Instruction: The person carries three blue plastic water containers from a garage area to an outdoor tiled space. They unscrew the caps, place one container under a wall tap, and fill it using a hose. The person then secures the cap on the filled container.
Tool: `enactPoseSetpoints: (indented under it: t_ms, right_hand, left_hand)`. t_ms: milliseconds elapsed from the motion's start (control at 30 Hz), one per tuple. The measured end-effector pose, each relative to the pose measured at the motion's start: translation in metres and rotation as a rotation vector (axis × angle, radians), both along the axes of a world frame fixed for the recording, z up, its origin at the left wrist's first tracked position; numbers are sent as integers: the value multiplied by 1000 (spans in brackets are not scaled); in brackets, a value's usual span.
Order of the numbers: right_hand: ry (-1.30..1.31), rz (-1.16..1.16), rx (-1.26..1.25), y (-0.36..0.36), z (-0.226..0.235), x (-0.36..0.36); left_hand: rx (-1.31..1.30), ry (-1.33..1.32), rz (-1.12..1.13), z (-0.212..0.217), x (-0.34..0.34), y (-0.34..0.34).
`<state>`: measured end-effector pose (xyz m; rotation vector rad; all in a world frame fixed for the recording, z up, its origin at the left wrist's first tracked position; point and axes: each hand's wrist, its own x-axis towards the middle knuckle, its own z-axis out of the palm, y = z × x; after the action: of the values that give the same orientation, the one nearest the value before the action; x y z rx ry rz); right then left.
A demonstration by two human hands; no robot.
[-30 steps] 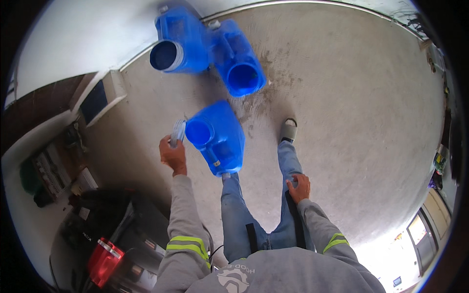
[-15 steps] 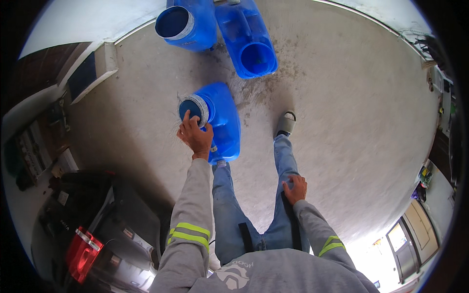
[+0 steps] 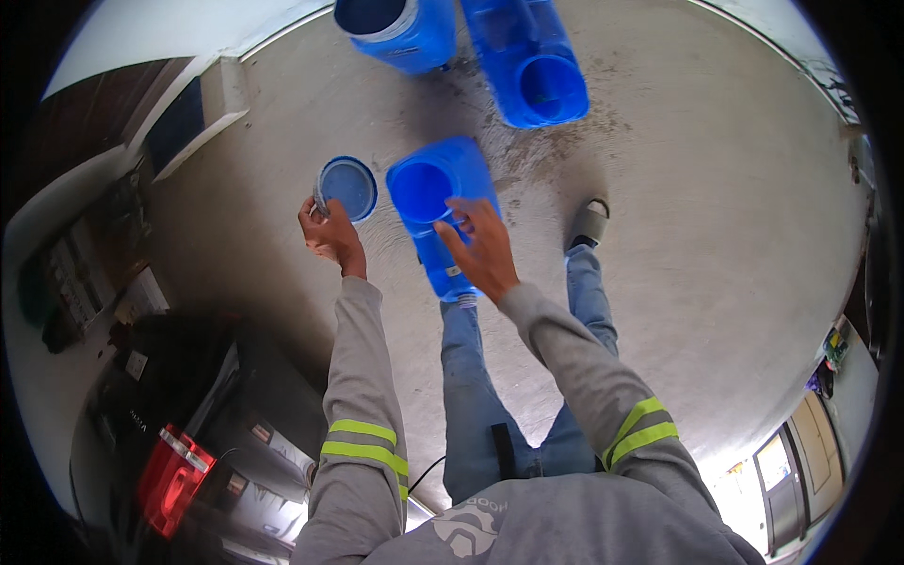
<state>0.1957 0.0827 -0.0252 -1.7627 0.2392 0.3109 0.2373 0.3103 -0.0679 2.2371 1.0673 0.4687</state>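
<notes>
My left hand (image 3: pixel 331 239) grips a round screw lid (image 3: pixel 350 188) by its edge, and its blue-grey inner face shows. The lid is held to the left of a blue plastic jerrycan (image 3: pixel 471 169), apart from it. That jerrycan's wide round mouth is uncovered. Over the right side of the mouth is my right hand (image 3: pixel 485 247), thumb and fingers apart with nothing between them. Its fingertips overlap the rim in view; whether they touch it I cannot tell.
Farther off are a blue container (image 3: pixel 414 42) with a wide pale-rimmed top and a second blue jerrycan (image 3: pixel 551 89) with its mouth uncovered. A dark vehicle with a red tail light (image 3: pixel 177 478) stands at the lower left. My sandalled foot (image 3: pixel 590 222) is on the concrete floor.
The lid has come off the near jerrycan and moved left in my left hand. My right hand has left my thigh and reached forward to the jerrycan's mouth.
</notes>
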Motion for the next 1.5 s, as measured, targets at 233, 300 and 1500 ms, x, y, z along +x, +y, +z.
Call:
enactPoseSetpoints:
  t_ms: [233,300,1500]
  right_hand:
    - [-476,374,-256,55,22,41]
    - [-611,554,-306,53,29,39]
    - [1108,-136,1479,79,14,-126]
  left_hand:
    - [-592,-131,67,39,-31,41]
    - [-821,-198,-14,47,-47,38]
    - [-80,96,-460,142,-184,-51]
